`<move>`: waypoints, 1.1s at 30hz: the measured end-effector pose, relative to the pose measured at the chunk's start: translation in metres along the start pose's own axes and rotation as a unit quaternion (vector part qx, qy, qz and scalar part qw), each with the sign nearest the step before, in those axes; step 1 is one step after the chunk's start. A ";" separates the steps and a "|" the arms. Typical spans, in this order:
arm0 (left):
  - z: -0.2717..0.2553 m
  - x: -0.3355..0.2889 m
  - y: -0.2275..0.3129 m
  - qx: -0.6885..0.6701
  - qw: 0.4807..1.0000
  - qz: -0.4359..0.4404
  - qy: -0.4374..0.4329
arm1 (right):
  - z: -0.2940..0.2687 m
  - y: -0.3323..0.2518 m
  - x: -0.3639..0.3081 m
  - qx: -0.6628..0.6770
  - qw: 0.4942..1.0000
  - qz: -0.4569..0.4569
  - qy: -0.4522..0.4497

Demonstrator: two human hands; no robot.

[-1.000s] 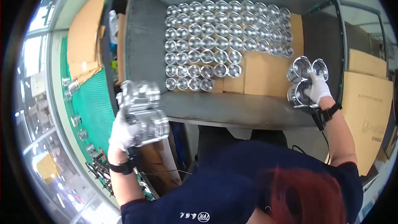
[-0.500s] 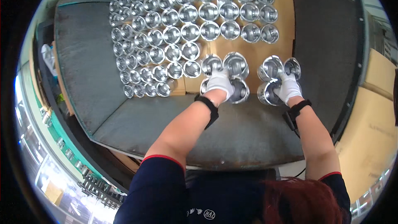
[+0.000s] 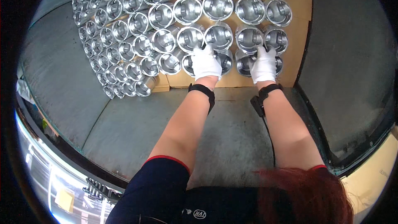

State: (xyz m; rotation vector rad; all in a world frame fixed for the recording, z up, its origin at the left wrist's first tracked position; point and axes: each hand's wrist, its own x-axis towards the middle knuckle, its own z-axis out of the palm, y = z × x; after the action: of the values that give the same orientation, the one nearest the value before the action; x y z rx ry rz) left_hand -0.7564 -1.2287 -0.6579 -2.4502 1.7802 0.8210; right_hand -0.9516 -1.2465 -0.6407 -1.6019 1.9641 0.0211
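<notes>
- Shiny metal pistons (image 3: 137,41) stand crown-down in tight rows on cardboard sheet (image 3: 300,25), inside grey bin (image 3: 137,137).
- Left hand (image 3: 206,63), gloved, clasps two pistons at the front row.
- Right hand (image 3: 264,64) clasps another pair (image 3: 245,60), apparently to line them up.

White gloves, black wristbands, navy red-trimmed short sleeves

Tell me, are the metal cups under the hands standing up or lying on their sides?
Standing up. The metal cups show round open mouths to the camera, row on row on the cardboard; the left hand and right hand rest on the nearest ones.
</notes>
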 end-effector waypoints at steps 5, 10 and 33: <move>0.001 0.001 0.002 -0.008 0.999 0.012 0.042 | 0.008 0.002 0.000 0.014 1.000 0.011 0.016; 0.003 0.006 -0.003 0.032 0.998 -0.010 -0.055 | 0.009 -0.007 0.001 -0.093 0.990 0.067 -0.077; -0.499 -0.282 -0.100 -0.182 0.979 -0.062 0.072 | -0.348 -0.080 -0.278 0.045 0.996 -0.058 -0.058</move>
State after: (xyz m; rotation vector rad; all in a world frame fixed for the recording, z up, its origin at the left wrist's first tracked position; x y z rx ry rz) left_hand -0.5267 -1.0931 -0.1411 -2.8822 1.6164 1.0686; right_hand -1.0047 -1.1508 -0.2014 -1.6172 1.7564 -0.0196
